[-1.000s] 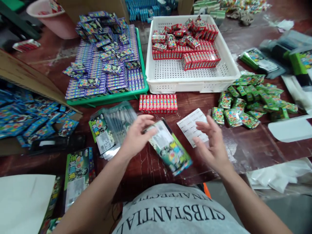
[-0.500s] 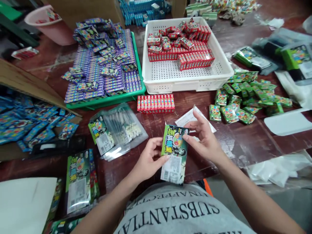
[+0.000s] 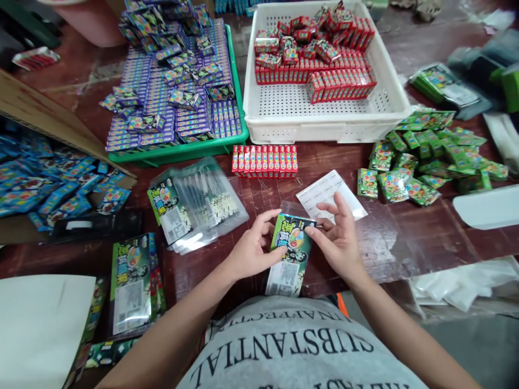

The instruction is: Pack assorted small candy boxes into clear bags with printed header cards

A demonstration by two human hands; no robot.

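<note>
Close to my body, a green and black printed packet (image 3: 290, 254) with a white label is held between both hands, tilted slightly. My left hand (image 3: 259, 243) grips its left edge, thumb lying across the front. At the top right corner, my right hand (image 3: 338, 235) pinches it between thumb and fingers, with one finger raised. A clear plastic flap (image 3: 294, 208) sticks up from the packet's top edge. Just beyond my right hand lies a white sticker sheet (image 3: 324, 189). To the left, a fan of similar clear printed bags (image 3: 203, 200) rests on the table.
Purple boxes fill a green tray (image 3: 182, 154); red boxes sit in a white basket (image 3: 300, 132). A row of red boxes (image 3: 264, 161) stands before them. Green boxes (image 3: 421, 162) are heaped right, blue packets (image 3: 52, 178) left. Finished-looking packs (image 3: 132, 283) lie at the lower left.
My right hand has drawn closer to the packet's top corner, and my left hand has slid up its side. The clear flap now stands above the packet's top. The camera view has shifted.
</note>
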